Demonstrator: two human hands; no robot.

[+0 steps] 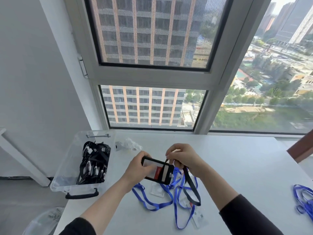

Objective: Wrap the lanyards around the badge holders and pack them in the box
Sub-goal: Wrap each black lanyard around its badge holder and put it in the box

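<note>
A: Count?
B: One clear box (pixel 67 164). Black bundles (pixel 94 163) inside it are too tangled to count.
A: Outside the box?
B: Right of the box: one black badge holder (pixel 166 175), one black lanyard (pixel 191 187), one blue lanyard tangle (pixel 153 207), strands uncountable. Two clear badge holders there (pixel 157 190) (pixel 199 217). Far right of the box: one more blue bunch (pixel 303 199).

No legible text or number, even on the red card (pixel 158 172) in the badge holder (pixel 165 175)

White table (pixel 237 167), window (pixel 152 31) (daylit), wall (pixel 33 65)
</note>
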